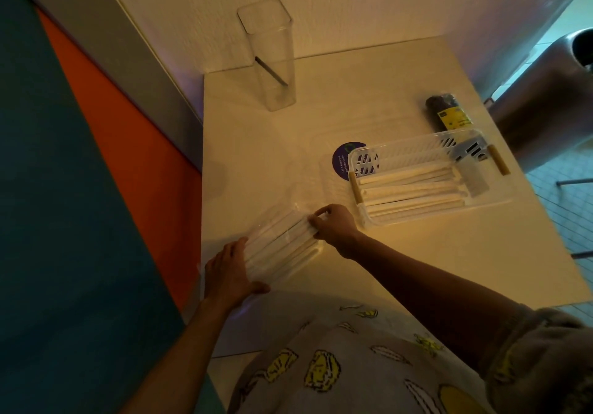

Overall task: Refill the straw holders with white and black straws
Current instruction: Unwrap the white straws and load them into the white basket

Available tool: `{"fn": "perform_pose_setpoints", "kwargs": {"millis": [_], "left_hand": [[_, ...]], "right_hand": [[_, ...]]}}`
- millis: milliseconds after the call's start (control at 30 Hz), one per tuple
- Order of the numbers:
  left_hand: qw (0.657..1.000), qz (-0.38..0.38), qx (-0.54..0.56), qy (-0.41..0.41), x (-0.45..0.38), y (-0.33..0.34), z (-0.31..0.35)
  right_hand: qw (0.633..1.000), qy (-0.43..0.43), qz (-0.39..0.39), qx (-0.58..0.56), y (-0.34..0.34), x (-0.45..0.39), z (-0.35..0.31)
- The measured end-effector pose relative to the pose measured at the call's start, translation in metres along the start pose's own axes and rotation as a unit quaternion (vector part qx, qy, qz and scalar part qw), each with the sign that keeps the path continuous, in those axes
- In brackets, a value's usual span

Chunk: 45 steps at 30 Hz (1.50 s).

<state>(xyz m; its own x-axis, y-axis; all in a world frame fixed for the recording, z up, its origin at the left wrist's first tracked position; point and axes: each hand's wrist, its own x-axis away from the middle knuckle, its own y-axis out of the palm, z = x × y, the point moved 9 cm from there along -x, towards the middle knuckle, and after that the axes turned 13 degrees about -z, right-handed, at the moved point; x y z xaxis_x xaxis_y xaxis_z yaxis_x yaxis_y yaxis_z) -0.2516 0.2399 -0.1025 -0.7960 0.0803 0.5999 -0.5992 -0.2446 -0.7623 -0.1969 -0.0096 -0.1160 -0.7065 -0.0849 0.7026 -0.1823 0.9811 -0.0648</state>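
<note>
I'm at a café service counter: a white table [353,118] holding a straw tray [417,186], a round printed sticker [341,157], tiled floor [568,208] beside me.

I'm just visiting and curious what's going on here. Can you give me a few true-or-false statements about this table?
1. Both hands hold a clear pack of white straws. True: left hand, right hand.
2. The tall clear container is packed full. False: only one dark straw shows inside.
3. The white basket holds white straws. True.
4. The pack of black straws lies inside the basket. False: it lies on the table behind it.
</note>
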Motion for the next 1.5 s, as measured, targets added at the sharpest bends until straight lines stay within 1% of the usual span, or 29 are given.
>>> {"fn": "perform_pose_setpoints", "kwargs": {"millis": [100,167,200,267,333,367,433,533,700,867,933,1000,1100,1200,1400,1500], "left_hand": [[1.0,-0.001,0.0,0.0,0.0,0.0,-0.001],[1.0,-0.001,0.003,0.002,0.0,0.0,0.0],[1.0,-0.001,0.004,0.003,0.0,0.0,0.0],[1.0,0.002,0.008,0.007,0.0,-0.001,0.001],[1.0,0.003,0.006,0.008,0.001,-0.001,0.002],[1.0,0.002,0.004,0.006,0.001,-0.001,0.002],[1.0,0.0,-0.001,0.005,0.0,-0.001,0.001],[1.0,-0.003,-0.002,0.007,-0.001,0.0,0.0],[1.0,-0.012,-0.002,0.006,-0.003,0.002,-0.001],[1.0,-0.019,-0.007,0.001,-0.004,0.002,-0.002],[1.0,-0.02,-0.003,0.004,-0.004,0.003,-0.002],[1.0,-0.019,-0.002,0.004,-0.004,0.003,-0.002],[1.0,-0.019,-0.005,0.008,-0.004,0.003,-0.001],[1.0,-0.01,-0.011,0.014,-0.003,0.0,-0.001],[1.0,-0.011,-0.008,0.009,-0.004,-0.001,-0.002],[1.0,-0.011,-0.006,0.001,-0.004,-0.002,-0.004]], "right_hand": [[1.0,-0.01,0.028,-0.003,-0.012,0.002,-0.007],[0.999,-0.024,0.037,-0.027,-0.016,0.0,-0.012],[0.997,-0.022,0.035,-0.058,-0.016,0.0,-0.012],[0.986,0.007,0.021,-0.165,-0.012,-0.001,-0.007],[0.959,0.047,-0.007,-0.281,0.0,0.003,0.0],[0.944,0.065,-0.024,-0.321,0.007,0.007,0.001],[0.93,0.083,-0.053,-0.354,0.02,0.011,0.002],[0.927,0.078,-0.063,-0.36,0.032,0.015,0.003],[0.932,0.072,-0.036,-0.353,0.037,0.018,0.006],[0.954,0.087,-0.042,-0.285,0.036,0.017,0.005],[0.954,0.094,-0.044,-0.282,0.037,0.017,0.001],[0.948,0.091,-0.042,-0.303,0.038,0.017,-0.004],[0.943,0.097,-0.011,-0.318,0.039,0.013,-0.007],[0.949,0.101,0.014,-0.297,0.04,0.009,-0.007],[0.964,0.068,0.033,-0.255,0.035,0.008,-0.022],[0.969,0.047,0.059,-0.235,0.029,0.012,-0.034]]}}
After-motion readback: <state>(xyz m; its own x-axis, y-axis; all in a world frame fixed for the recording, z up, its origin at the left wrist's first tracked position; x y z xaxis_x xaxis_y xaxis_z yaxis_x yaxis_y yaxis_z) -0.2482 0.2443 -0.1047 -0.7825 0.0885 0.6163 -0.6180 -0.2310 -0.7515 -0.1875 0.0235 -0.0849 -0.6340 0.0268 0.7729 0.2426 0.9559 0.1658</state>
